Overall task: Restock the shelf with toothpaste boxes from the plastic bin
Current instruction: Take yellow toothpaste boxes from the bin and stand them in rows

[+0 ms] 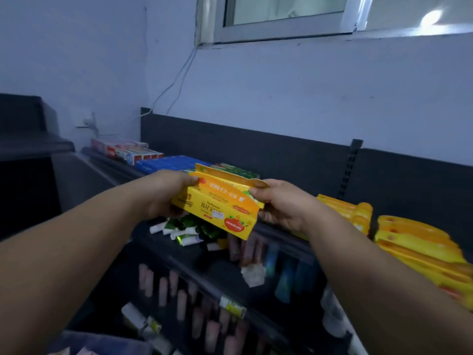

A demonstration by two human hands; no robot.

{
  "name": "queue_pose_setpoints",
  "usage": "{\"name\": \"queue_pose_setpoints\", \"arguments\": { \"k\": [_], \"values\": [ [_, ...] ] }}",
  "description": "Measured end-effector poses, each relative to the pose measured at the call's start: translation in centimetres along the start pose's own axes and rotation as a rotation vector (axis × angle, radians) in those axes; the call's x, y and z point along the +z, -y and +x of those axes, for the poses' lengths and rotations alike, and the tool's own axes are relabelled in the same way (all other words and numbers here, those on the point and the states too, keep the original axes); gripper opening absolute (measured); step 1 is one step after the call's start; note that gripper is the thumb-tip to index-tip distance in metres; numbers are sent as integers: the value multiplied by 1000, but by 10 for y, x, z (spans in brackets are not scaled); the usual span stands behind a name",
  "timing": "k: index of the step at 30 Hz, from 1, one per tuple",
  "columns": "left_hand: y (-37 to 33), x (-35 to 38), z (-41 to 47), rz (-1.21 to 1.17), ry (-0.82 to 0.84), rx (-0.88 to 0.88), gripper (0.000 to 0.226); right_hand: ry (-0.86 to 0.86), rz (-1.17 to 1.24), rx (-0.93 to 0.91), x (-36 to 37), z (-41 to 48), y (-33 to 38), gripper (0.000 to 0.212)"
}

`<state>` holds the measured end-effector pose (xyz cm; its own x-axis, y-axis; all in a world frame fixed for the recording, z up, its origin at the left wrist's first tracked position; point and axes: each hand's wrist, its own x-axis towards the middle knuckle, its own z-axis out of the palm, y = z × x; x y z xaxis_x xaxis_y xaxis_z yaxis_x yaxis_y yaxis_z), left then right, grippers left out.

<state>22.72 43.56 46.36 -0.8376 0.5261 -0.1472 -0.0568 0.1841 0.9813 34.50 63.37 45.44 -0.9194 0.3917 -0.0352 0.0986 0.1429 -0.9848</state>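
Holding at least two stacked yellow toothpaste boxes just above top shelf, both hands engaged. Curling left grip round left end; pinching right end with right grip.
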Motion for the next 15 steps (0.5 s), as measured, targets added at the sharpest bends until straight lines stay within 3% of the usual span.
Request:
{"name": "queue_pose_setpoints", "arguments": {
  "k": [15],
  "values": [
    [-74, 231, 29, -2, 181, 163, 13, -443, 104, 32, -246, -76, 1, 12]
  ]
}}
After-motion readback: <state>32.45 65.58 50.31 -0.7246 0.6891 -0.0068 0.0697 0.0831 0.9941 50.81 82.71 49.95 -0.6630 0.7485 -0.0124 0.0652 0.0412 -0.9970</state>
